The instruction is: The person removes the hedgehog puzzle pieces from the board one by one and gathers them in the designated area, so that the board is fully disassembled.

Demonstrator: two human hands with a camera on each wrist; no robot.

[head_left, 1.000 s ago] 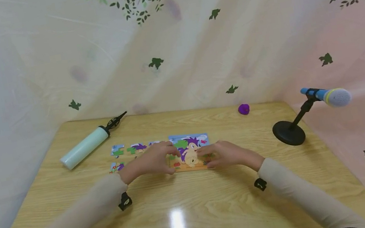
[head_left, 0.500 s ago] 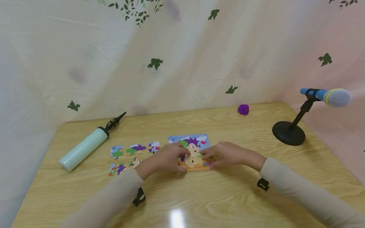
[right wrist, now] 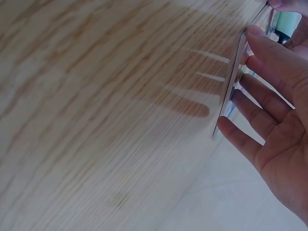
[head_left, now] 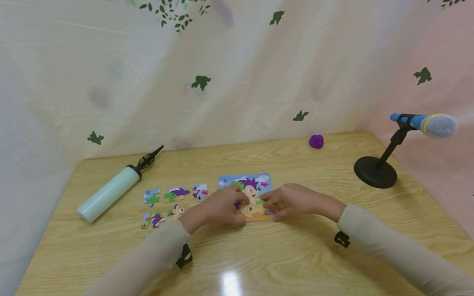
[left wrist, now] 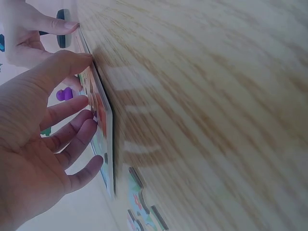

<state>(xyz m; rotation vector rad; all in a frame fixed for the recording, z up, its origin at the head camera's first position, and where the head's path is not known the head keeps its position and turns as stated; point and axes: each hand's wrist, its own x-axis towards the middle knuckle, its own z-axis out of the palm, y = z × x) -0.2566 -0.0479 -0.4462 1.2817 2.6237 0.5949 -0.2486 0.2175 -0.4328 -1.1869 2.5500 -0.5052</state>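
Observation:
A picture puzzle [head_left: 255,212] in a flat board lies on the table, showing a purple-haired cartoon animal. My left hand [head_left: 219,208] is over its left part; in the left wrist view the thumb lies at the near edge and the relaxed fingers touch the puzzle face [left wrist: 102,115]. On the right part, my right hand [head_left: 297,199] rests its fingertips; the right wrist view shows its loosely spread fingers along the board's side [right wrist: 230,82]. No loose piece is visible in either hand. Several loose puzzle pieces [head_left: 177,194] lie left of the board, in two rows.
A pale green hand pump [head_left: 109,194] lies at the back left of the wooden table [head_left: 288,276]. A small purple object [head_left: 316,142] sits near the back edge. On the right stands a blue microphone [head_left: 423,124] on a black stand [head_left: 374,172].
My left hand has moved right onto the board, uncovering loose pieces behind it. The right hand has hardly shifted. During the last half second, both hands stay almost still.

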